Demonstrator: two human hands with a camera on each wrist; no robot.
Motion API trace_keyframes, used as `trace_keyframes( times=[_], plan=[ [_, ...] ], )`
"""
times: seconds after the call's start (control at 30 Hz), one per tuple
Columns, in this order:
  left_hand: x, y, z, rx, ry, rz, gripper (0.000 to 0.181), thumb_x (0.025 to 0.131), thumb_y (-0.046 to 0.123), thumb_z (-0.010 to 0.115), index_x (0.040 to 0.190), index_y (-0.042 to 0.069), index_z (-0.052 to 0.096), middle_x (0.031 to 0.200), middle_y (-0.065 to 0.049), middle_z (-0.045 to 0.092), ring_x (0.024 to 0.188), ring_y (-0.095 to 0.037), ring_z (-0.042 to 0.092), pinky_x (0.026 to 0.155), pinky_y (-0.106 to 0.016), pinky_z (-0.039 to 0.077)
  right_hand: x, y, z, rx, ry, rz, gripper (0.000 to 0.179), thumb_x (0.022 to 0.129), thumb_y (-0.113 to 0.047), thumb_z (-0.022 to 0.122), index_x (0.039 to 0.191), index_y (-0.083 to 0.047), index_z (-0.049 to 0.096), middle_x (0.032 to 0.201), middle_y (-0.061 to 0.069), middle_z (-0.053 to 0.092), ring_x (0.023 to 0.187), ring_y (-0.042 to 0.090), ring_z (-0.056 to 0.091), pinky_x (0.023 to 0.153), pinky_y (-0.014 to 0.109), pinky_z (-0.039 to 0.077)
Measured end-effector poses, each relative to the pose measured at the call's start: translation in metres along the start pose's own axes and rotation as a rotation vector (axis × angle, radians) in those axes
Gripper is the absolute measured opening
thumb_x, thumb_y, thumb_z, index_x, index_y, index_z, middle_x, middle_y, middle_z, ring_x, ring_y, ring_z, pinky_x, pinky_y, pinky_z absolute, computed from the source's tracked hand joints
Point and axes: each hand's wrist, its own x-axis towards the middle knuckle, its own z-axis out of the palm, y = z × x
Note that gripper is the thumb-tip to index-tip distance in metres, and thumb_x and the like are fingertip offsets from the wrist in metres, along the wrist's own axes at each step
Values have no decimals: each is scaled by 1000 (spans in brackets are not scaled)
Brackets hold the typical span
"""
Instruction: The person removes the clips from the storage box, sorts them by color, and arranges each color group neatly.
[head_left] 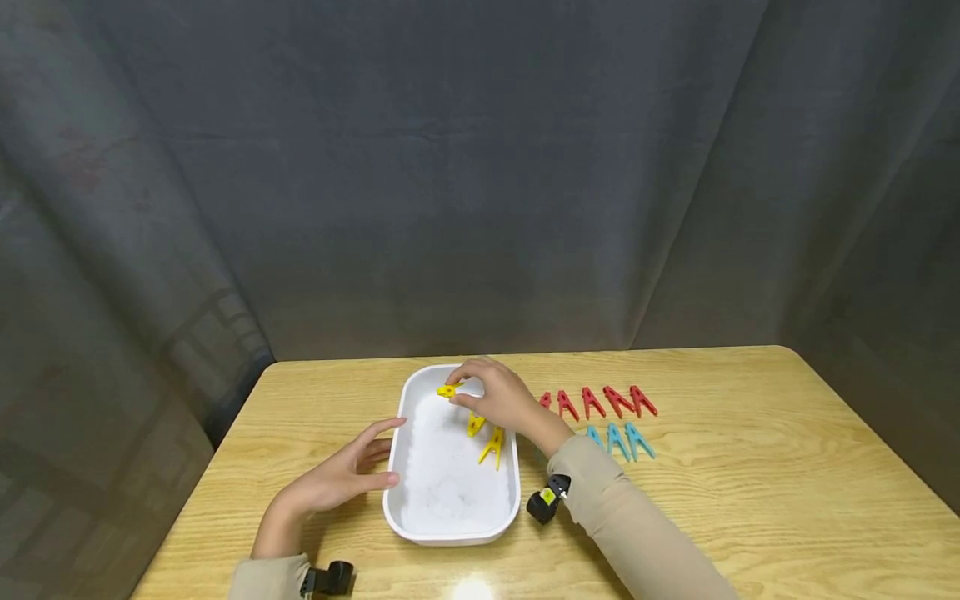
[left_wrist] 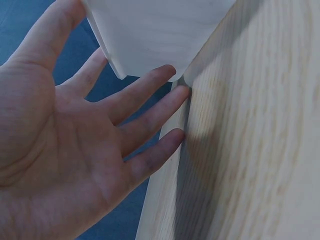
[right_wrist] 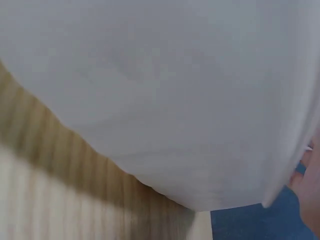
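Observation:
My right hand (head_left: 506, 396) pinches a yellow clothespin (head_left: 447, 390) between thumb and fingertips, over the far part of a white tray (head_left: 442, 500). Inside the tray, two more yellow clothespins show near its right wall, one (head_left: 476, 425) partly below the hand and another (head_left: 492, 448) nearer me. My left hand (head_left: 341, 475) is at the tray's left side, thumb and index fingertip at the rim. In the left wrist view its fingers spread loosely beside the tray wall (left_wrist: 155, 35). The tray's outer side (right_wrist: 165, 100) fills most of the right wrist view, with only the hand's edge showing.
Right of the tray, several red clothespins (head_left: 592, 402) lie in a row on the wooden table (head_left: 750, 475). A row of blue clothespins (head_left: 617, 440) lies nearer me, partly hidden by my right forearm. A grey curtain (head_left: 480, 183) hangs behind the table.

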Motion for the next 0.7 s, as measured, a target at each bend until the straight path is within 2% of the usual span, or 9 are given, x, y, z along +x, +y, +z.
trace_keyframes(
  times=[0.17, 0.37, 0.5, 0.6, 0.7],
  plan=[
    [0, 0, -1, 3, -2, 0, 75, 97, 15, 65, 156, 8, 20, 152, -33, 28, 138, -50, 31, 103, -54, 38, -18, -9, -7, 114, 57, 35, 20, 85, -16, 80, 104, -18, 71, 104, -4, 64, 104, 25, 60, 91, 45, 49],
    [0, 0, -1, 1, -5, -5, 76, 97, 15, 66, 156, 7, 20, 152, -33, 28, 138, -50, 31, 102, -52, 39, -41, -21, -14, 172, 122, 33, 31, 87, -17, 78, 117, -16, 68, 105, -4, 65, 100, 19, 59, 92, 48, 48],
    [1, -1, 0, 4, -2, 2, 76, 97, 16, 66, 157, 7, 20, 151, -34, 29, 138, -51, 31, 103, -53, 38, -53, -26, -19, 176, 122, 41, 37, 87, -14, 78, 122, -14, 67, 104, -5, 64, 96, 17, 58, 88, 48, 48],
    [0, -1, 0, 7, 1, 0, 76, 97, 17, 66, 157, 9, 20, 151, -34, 29, 138, -51, 31, 102, -53, 39, -62, -28, -23, 164, 108, 68, 33, 88, -15, 77, 120, -15, 69, 103, -8, 64, 94, 17, 58, 84, 46, 50],
    [-1, -1, 0, 4, 0, -3, 76, 97, 17, 66, 157, 9, 20, 151, -33, 29, 138, -51, 31, 102, -53, 40, -72, -28, -26, 155, 117, 94, 29, 88, -17, 77, 116, -19, 71, 105, -11, 64, 99, 16, 58, 87, 46, 49]
  ],
)
